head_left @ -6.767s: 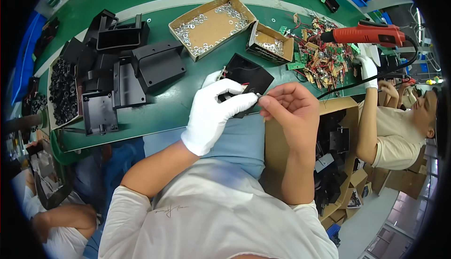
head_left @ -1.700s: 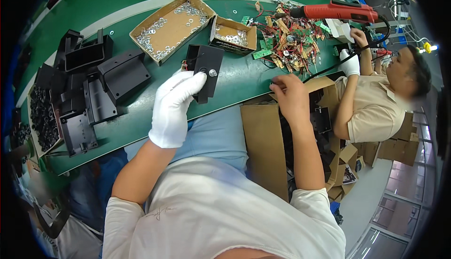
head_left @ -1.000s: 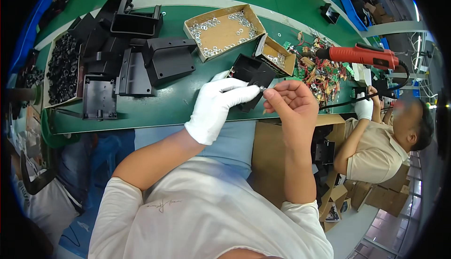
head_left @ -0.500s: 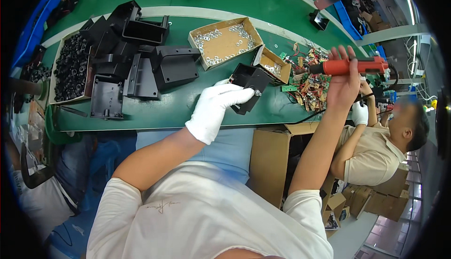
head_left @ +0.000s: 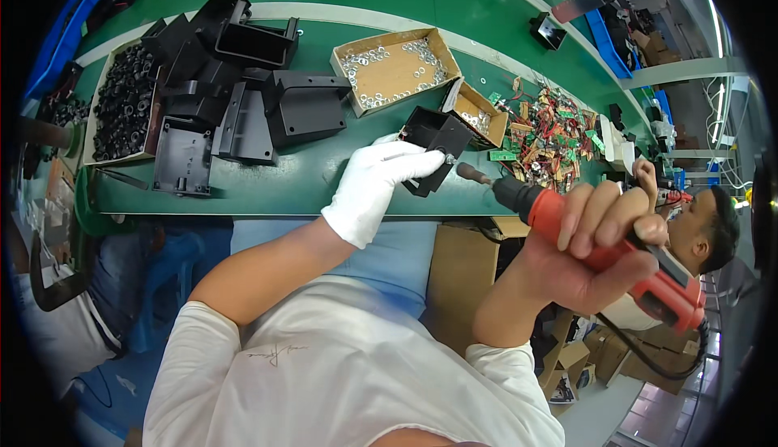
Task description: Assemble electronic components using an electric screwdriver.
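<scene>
My left hand, in a white glove, grips a black plastic box housing just above the bench's near edge. A small metal fastener shows on the housing beside my thumb. My bare right hand is wrapped around a red electric screwdriver with a black nose. Its socket-like tip points left at the fastener, a short gap away from it. A black cord hangs from the tool's rear end.
Black housings are heaped left of centre, beside a box of black rings. Behind my left hand lie a carton tray of metal washers and a smaller carton. Wired circuit boards are piled right. A co-worker is at far right.
My right hand has come down with the screwdriver and turned it, so its tip now points left near the housing. My left hand keeps its hold on the housing.
</scene>
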{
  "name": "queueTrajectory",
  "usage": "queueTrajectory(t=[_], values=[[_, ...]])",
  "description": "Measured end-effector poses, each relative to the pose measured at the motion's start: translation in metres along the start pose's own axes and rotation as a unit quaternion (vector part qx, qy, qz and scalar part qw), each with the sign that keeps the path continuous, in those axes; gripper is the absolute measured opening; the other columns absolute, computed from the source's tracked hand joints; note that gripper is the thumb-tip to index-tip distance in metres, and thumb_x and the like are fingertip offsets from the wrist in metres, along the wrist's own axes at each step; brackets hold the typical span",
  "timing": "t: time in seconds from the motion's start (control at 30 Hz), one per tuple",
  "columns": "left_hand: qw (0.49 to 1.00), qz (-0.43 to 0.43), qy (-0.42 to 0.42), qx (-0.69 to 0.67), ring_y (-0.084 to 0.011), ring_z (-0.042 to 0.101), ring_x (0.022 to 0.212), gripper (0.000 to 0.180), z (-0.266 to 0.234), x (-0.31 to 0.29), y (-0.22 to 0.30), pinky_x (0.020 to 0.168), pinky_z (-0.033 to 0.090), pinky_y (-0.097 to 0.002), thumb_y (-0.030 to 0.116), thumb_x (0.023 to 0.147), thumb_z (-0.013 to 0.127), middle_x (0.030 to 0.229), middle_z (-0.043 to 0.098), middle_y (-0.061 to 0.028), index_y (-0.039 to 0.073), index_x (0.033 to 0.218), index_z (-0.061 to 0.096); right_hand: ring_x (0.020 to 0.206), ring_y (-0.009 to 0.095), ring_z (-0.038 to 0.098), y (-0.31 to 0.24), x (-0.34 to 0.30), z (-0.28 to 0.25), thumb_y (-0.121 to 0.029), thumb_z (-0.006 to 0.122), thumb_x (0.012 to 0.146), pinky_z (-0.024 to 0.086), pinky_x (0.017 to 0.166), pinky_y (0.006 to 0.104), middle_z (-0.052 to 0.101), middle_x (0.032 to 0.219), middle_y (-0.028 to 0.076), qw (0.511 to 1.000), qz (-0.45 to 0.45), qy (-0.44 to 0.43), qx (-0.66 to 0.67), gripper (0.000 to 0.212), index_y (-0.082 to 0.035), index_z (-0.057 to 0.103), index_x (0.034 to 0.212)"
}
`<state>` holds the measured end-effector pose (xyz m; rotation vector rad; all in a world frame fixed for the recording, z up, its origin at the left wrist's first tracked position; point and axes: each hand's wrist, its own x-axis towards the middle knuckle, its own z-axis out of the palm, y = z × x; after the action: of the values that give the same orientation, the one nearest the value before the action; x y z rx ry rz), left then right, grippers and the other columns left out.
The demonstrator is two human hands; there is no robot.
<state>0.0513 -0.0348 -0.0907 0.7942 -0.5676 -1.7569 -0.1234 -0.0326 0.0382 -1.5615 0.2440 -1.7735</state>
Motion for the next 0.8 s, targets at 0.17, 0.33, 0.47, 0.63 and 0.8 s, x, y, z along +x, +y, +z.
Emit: queueTrajectory(t=[0.17,0.33,0.47,0.63,0.8], values=[[1.000,0.011,0.004,0.023,-0.0172,0.060,0.093,0.017,0.003,0.000,-0.001,0.087,0.045,-0.0267,0.016,0.091,0.076,0.099,0.065,-0.0046,0.000,0.091,0.081,0.059,0.011,0.054,0.017,-0.005,0.003,-0.035,0.073,0.101,0.048,0.051,0.0233,0.059,0.083,0.006,0.999,0.004,-0.017,-0.044,0.034,-0.007,0.058,0.114],[0.997,0.050,0.000,0.066,-0.0167,0.058,0.097,0.019,0.002,0.001,-0.008,0.088,0.044,-0.0276,0.017,0.093,0.073,0.093,0.067,-0.0043,0.000,0.091,0.079,0.054,0.012,0.055,0.023,0.001,0.001,-0.037,0.075,0.099,0.047,0.046,0.0245,0.061,0.078,0.006,0.989,0.009,-0.130,-0.069,0.034,-0.006,0.061,0.104],[0.996,0.023,-0.014,0.087,-0.0174,0.056,0.099,0.018,-0.001,0.002,-0.001,0.088,0.044,-0.0283,0.017,0.092,0.074,0.094,0.068,-0.0049,0.001,0.089,0.080,0.052,0.012,0.056,0.027,0.012,-0.006,-0.036,0.078,0.097,0.048,0.046,0.0251,0.062,0.074,0.005,0.983,0.029,-0.179,-0.024,0.035,-0.005,0.062,0.098],[0.997,0.012,-0.017,0.076,-0.0174,0.061,0.094,0.016,-0.003,0.008,-0.004,0.085,0.047,-0.0275,0.016,0.090,0.077,0.098,0.068,-0.0072,0.000,0.089,0.081,0.053,0.009,0.052,0.028,0.008,-0.011,-0.035,0.069,0.102,0.048,0.048,0.0226,0.058,0.074,0.004,0.976,0.007,-0.215,-0.034,0.029,-0.007,0.060,0.101],[0.999,-0.009,0.002,0.045,-0.0173,0.063,0.092,0.015,0.002,0.009,0.000,0.085,0.048,-0.0266,0.014,0.089,0.077,0.099,0.069,-0.0073,0.000,0.090,0.081,0.053,0.011,0.055,0.030,0.001,0.001,-0.036,0.075,0.099,0.048,0.047,0.0243,0.062,0.072,0.004,0.991,-0.008,-0.111,-0.077,0.032,-0.007,0.064,0.103]])
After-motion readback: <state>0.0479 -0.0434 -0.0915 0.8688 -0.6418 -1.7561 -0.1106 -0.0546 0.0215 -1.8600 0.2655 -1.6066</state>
